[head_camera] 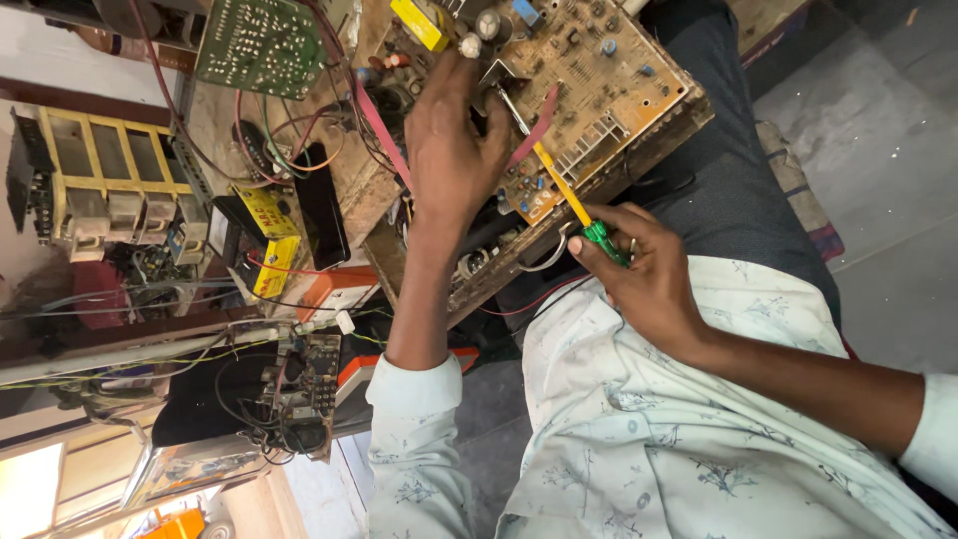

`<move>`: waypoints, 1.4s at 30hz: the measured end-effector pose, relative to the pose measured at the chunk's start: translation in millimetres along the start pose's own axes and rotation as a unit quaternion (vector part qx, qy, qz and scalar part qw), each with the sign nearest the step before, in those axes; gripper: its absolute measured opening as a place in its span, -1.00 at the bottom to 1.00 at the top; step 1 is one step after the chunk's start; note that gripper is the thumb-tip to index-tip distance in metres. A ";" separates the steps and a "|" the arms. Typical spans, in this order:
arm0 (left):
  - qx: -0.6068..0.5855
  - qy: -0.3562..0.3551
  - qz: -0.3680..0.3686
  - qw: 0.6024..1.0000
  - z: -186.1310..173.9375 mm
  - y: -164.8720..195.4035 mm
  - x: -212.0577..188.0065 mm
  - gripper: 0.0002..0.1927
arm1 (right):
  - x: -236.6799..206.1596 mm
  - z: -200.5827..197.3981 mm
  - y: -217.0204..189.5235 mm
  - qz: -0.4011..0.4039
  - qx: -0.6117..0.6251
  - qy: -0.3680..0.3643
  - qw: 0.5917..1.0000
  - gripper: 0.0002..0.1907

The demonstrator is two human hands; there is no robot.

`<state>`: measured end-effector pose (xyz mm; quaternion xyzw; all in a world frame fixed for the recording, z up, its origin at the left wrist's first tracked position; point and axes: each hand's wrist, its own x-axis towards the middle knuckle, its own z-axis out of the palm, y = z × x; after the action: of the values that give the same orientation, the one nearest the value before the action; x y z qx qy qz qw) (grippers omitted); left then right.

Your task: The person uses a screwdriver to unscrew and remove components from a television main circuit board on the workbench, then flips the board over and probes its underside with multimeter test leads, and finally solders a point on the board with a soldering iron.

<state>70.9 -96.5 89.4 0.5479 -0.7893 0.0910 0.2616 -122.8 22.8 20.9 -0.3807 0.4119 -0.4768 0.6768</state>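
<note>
A large brown circuit board point(609, 80) with capacitors, a yellow part and several wires rests on a wooden slab across my lap. My left hand point(454, 150) lies on the board, its fingertips touching components near the upper edge beside a pink ribbon wire point(379, 125). My right hand point(649, 279) grips the green handle of a screwdriver point(574, 205). Its yellow shaft runs up and left, and the metal tip meets the board just right of my left hand's fingers.
A green circuit board point(259, 45) lies at top left, with a black phone point(321, 205) and a yellow-labelled meter point(267, 240) below it. Further left stand a yellow-framed unit point(110, 180) and a small wired board point(304, 384). Grey floor point(878, 150) shows at right.
</note>
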 end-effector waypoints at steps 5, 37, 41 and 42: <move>-0.006 -0.032 -0.030 0.999 -6.1 4.2 5.1 -0.67 | 1.0 -2.3 4.2 -0.103 -0.081 0.011 0.991 -0.63; -0.069 -0.034 -0.005 0.997 -19.8 20.8 17.0 -0.84 | 10.9 -12.6 16.9 0.137 0.323 -0.162 0.922 -0.57; -0.047 -0.045 -0.020 0.998 -19.8 21.2 16.5 -0.86 | 17.2 -16.0 20.2 0.169 0.442 -0.202 0.858 -0.71; -0.054 -0.036 -0.009 0.998 -19.6 21.3 16.5 -0.83 | 18.3 -15.5 21.3 0.171 0.458 -0.199 0.849 -0.75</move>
<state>53.3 -93.4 117.5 0.5431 -0.7969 0.0256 0.2634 -126.2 8.8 -7.7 -0.0378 0.0614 -0.4024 0.9126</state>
